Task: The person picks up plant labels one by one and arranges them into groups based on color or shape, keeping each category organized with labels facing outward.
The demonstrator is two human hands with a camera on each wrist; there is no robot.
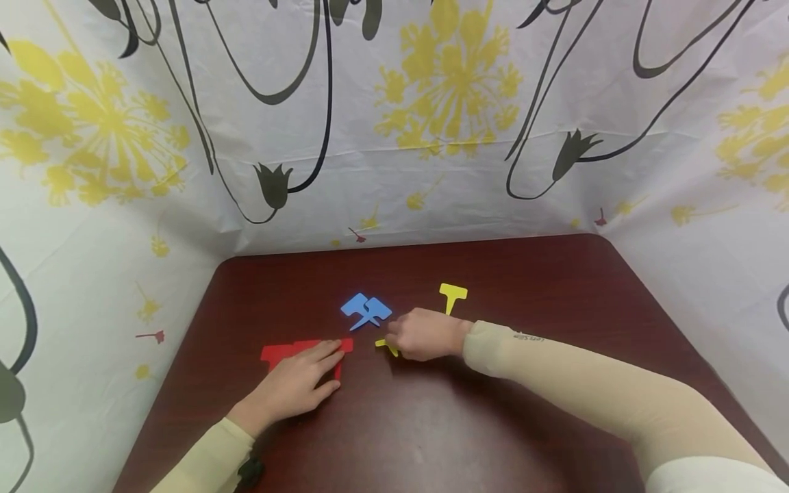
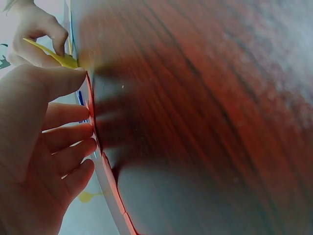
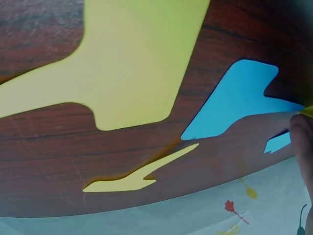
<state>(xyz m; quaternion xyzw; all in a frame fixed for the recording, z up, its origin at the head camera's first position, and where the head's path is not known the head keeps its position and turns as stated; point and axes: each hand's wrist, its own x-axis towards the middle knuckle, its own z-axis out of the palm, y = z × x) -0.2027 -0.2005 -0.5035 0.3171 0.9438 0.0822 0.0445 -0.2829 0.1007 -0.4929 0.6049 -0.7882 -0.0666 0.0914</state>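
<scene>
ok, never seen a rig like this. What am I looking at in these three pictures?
No machine: a person works bare-handed, wearing cameras on head and wrists. The wide picture looks forward and down from the head; the two close ones come from the left and right wrists. On the dark table lie flat T-shaped pieces: red pieces, with the left hand resting on them, two overlapping blue pieces, and loose yellow pieces. The right hand pinches another yellow piece, clearest in the left wrist picture.

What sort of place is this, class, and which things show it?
Probably an indoor tabletop workspace, screened off: a dark table, flower-patterned fabric hanging around it, and flat T-shaped tags lying on top.
</scene>
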